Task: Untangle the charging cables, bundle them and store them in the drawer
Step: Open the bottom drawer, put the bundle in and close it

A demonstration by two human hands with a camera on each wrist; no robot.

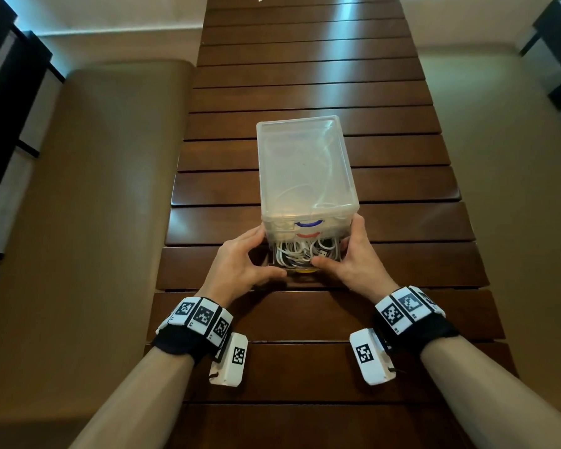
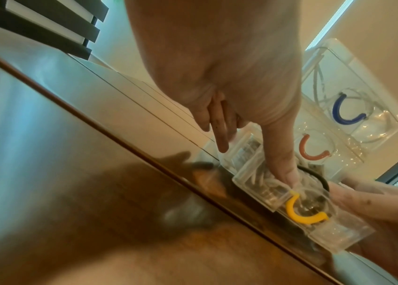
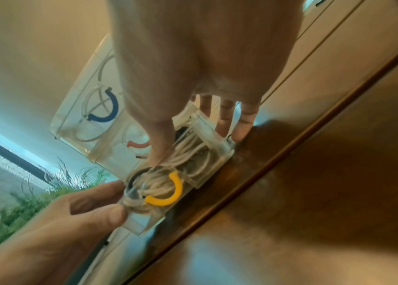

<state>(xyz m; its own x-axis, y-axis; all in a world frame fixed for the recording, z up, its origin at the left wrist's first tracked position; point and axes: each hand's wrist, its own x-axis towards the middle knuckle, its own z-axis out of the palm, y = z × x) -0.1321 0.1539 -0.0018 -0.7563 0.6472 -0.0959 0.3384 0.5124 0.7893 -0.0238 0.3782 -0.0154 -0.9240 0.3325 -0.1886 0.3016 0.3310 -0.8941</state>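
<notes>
A clear plastic drawer unit (image 1: 305, 163) stands on the slatted wooden table. Its bottom drawer (image 2: 254, 167), the one with the yellow handle (image 3: 171, 192), is pulled out part way and packed with coiled white cables (image 1: 300, 251). My left hand (image 1: 256, 257) holds the drawer's front left corner, thumb along the front rim. My right hand (image 1: 347, 251) is at the right side. Its thumb (image 3: 161, 144) presses down on the cables, and its straight fingers lie along the outside wall. A black band shows among the cables.
The drawers with the blue handle (image 1: 306, 224) and the red handle (image 1: 308, 235) above are closed, and a loose white cable shows through the top one. The table (image 1: 305, 351) runs long and narrow. Tan seating (image 1: 94, 189) flanks its left edge.
</notes>
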